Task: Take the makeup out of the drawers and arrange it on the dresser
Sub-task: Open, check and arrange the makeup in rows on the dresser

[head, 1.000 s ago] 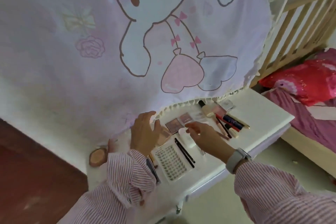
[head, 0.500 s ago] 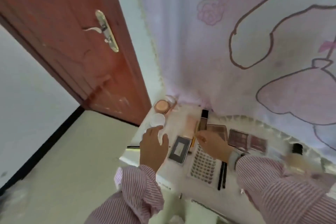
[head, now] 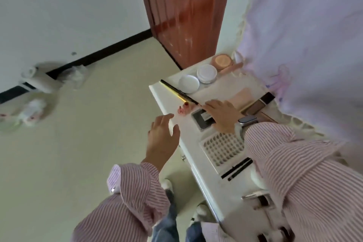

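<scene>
The right hand (head: 221, 115) is laid flat, fingers straight, on a dark square compact (head: 203, 120), likely aligning it; the left hand (head: 163, 139) hovers open, empty, beside the white desk (head: 188, 143).

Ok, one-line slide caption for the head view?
Right hand rests on a dark compact on the white dresser; left hand hovers open beside its edge.

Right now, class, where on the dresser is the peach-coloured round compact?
In the head view, the peach round compact sits at the dresser's far corner by the wooden door, just beyond the white round compact.
</scene>
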`<state>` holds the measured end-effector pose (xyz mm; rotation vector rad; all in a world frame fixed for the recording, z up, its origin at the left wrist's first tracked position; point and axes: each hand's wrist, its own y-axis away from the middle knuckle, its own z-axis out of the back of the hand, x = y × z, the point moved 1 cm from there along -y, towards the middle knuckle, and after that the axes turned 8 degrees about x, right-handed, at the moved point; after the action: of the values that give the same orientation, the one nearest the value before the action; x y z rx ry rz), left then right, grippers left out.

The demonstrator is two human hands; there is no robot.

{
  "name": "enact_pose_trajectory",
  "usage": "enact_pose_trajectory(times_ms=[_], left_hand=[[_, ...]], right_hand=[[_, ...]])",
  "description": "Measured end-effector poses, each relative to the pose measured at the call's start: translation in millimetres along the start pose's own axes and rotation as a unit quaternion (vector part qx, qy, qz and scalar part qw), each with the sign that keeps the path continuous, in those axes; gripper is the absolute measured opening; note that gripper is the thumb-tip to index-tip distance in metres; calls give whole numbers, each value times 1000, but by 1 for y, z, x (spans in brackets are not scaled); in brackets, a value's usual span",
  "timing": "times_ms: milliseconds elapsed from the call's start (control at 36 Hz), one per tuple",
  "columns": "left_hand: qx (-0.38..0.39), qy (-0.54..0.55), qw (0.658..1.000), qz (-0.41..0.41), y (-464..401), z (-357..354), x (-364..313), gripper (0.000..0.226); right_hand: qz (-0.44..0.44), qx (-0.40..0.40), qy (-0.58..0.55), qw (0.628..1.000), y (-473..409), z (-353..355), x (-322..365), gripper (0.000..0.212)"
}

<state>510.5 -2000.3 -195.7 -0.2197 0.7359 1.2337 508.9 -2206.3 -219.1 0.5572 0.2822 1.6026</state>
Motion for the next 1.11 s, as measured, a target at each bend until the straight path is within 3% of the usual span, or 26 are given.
enact_pose_trajectory(times_ms=[139,222,528,1111], left_hand=[[-11,33,999,24,8,-17,8,37],[-16,59,997,35,15,-26,8,36],[-2,168,983,70,8,-41,-4,34],[62,276,948,147,0,-58,-12,36]], right_hand=[[25,53,105,993,-11,0,-6,68],[52,41,148,987,-11,2,-8,72],[94,-53,64,992,-12,-1,-22,68],[70,-8,60,996,-21,10,-19,71]])
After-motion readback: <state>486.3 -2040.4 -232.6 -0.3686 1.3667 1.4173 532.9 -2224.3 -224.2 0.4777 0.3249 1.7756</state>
